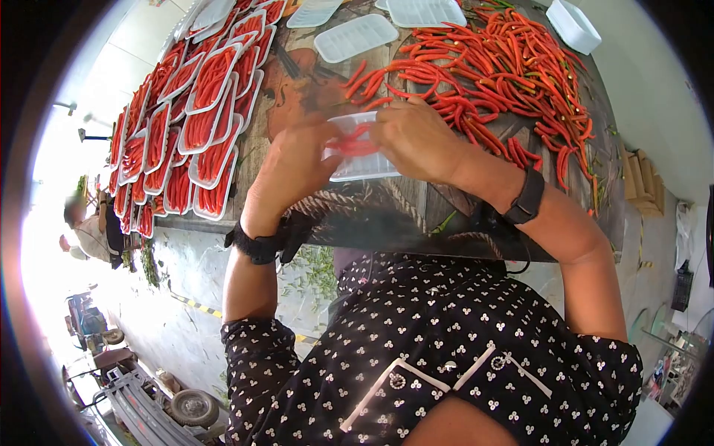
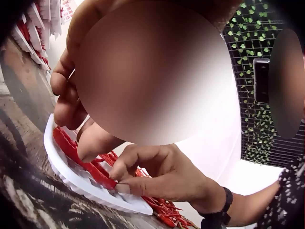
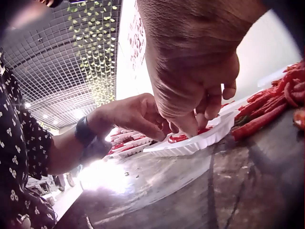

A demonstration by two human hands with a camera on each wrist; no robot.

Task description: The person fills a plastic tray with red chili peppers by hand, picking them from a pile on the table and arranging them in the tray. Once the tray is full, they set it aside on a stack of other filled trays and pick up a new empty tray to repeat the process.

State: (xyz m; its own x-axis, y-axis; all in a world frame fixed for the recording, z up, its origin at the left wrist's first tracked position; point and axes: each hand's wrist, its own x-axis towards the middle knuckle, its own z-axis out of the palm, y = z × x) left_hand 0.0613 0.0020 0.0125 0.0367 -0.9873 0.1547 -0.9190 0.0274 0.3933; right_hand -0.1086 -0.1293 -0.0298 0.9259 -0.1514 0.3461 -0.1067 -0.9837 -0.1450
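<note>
A white plastic tray [image 1: 364, 169] lies near the table's front edge with a few red chili peppers [image 1: 357, 143] in it. Over its left end is my left hand [image 1: 296, 154], fingers bent, thumb and fingertips at the chilies. From the other side my right hand [image 1: 416, 140] reaches in; in the left wrist view its thumb and forefinger pinch the end of a red chili [image 2: 97, 172]. Both hands stay low over the tray, and the fingers hide part of its contents.
To the right spreads a large heap of loose red chilies [image 1: 506, 70]. Stacked trays filled with chilies [image 1: 212, 78] cover the left side. Bare white trays [image 1: 355, 39] lie at the back, and another stack of trays [image 1: 574, 26] stands at the far right corner.
</note>
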